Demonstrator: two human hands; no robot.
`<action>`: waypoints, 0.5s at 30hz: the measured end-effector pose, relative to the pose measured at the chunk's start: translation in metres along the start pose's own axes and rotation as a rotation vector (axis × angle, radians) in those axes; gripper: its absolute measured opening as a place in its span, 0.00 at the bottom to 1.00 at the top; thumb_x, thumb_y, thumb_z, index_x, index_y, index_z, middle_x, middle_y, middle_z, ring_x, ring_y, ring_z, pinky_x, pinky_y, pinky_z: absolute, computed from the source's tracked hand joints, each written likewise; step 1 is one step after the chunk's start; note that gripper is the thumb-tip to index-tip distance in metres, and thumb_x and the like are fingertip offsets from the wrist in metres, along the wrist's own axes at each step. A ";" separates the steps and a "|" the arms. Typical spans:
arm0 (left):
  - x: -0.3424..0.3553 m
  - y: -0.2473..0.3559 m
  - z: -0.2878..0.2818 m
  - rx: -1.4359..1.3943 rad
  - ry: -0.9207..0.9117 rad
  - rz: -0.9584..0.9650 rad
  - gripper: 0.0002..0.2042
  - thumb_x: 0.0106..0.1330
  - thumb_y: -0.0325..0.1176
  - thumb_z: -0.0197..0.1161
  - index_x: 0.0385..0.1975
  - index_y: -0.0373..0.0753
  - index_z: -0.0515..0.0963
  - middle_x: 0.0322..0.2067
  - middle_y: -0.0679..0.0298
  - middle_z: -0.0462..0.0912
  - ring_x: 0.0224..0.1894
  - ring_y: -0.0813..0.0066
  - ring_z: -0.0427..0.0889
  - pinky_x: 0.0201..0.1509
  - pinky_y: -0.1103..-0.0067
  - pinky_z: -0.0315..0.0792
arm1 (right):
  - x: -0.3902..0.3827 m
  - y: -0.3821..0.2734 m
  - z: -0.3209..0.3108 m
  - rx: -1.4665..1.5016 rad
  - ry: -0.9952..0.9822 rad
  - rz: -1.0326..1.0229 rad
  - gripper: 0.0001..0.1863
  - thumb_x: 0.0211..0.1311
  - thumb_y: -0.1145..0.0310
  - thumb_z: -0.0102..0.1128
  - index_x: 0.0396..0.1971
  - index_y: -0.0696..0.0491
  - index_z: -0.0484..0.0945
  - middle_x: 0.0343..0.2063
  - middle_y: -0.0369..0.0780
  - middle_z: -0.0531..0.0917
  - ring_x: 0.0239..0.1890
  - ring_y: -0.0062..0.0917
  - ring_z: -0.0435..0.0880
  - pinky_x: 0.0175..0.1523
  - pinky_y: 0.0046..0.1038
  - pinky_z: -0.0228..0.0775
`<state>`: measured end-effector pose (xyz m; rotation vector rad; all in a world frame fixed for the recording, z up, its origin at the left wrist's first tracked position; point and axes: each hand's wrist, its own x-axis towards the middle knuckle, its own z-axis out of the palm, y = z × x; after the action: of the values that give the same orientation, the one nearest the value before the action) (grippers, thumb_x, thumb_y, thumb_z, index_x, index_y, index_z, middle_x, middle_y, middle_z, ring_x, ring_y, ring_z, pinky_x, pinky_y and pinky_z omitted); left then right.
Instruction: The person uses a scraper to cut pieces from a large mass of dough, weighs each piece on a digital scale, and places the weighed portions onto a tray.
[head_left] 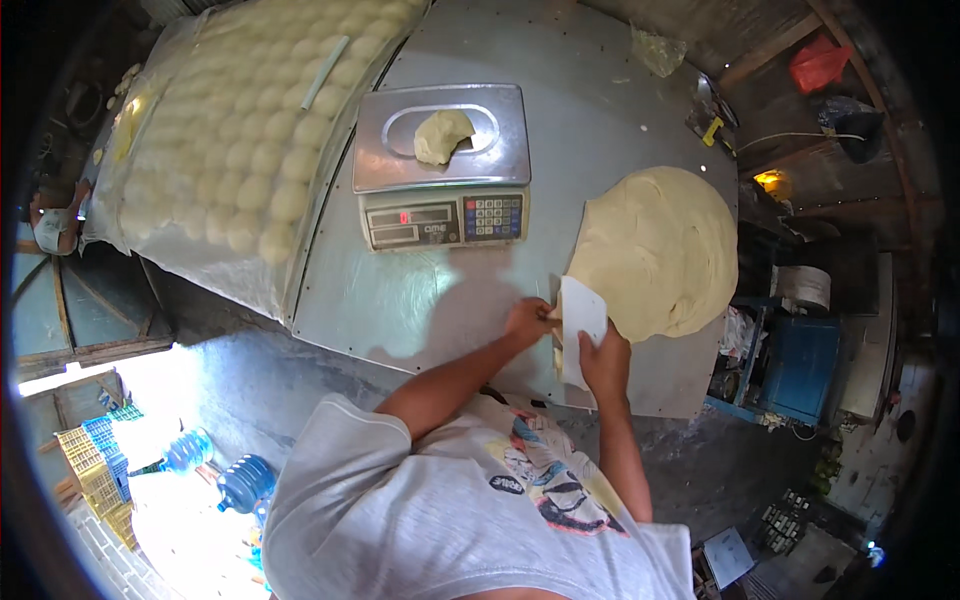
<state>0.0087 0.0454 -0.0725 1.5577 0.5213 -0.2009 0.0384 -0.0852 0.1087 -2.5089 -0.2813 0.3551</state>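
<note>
A white flat dough scraper [584, 312] is in my right hand [605, 362], fingers wrapped round its lower part. It stands against the left edge of a big pale slab of dough [655, 255] on the metal table. Close by on its left, my left hand [530, 322] is closed at the dough's edge, its fingertips on a narrow strip of dough partly hidden by the scraper. Beyond my hands, a digital scale [445, 215] carries a lump of dough [440, 138] on its steel pan.
At left, many round dough balls [240, 155] lie under clear plastic sheeting, with a pale stick [325, 72] on top. The metal table's [400, 310] front edge runs before my body. Blue water jugs [245, 483] and stacked crates [95, 465] stand lower left. Another person's arm [72, 218] shows far left.
</note>
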 end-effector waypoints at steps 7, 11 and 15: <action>-0.030 0.028 -0.024 0.429 0.290 0.197 0.16 0.57 0.28 0.62 0.44 0.29 0.72 0.33 0.46 0.81 0.36 0.46 0.81 0.40 0.59 0.75 | 0.059 0.035 0.085 -0.028 -0.005 0.037 0.18 0.49 0.69 0.68 0.41 0.60 0.79 0.35 0.53 0.84 0.41 0.49 0.83 0.45 0.42 0.74; 0.002 0.084 -0.080 0.307 0.522 0.469 0.22 0.56 0.24 0.57 0.52 0.29 0.62 0.41 0.40 0.74 0.43 0.40 0.75 0.45 0.57 0.71 | 0.047 0.054 0.075 0.170 -0.122 -0.128 0.19 0.51 0.69 0.69 0.43 0.61 0.79 0.34 0.49 0.85 0.39 0.40 0.85 0.45 0.35 0.75; 0.021 0.183 -0.150 0.583 0.885 0.799 0.26 0.55 0.27 0.61 0.55 0.30 0.63 0.47 0.44 0.72 0.47 0.46 0.73 0.48 0.61 0.71 | 0.012 0.065 0.044 0.724 -0.205 0.119 0.20 0.54 0.72 0.68 0.47 0.61 0.77 0.40 0.42 0.84 0.43 0.27 0.82 0.49 0.29 0.71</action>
<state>0.0801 0.2007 0.0925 2.2798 0.4809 1.0771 0.0441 -0.1108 0.0339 -1.7811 -0.0591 0.6352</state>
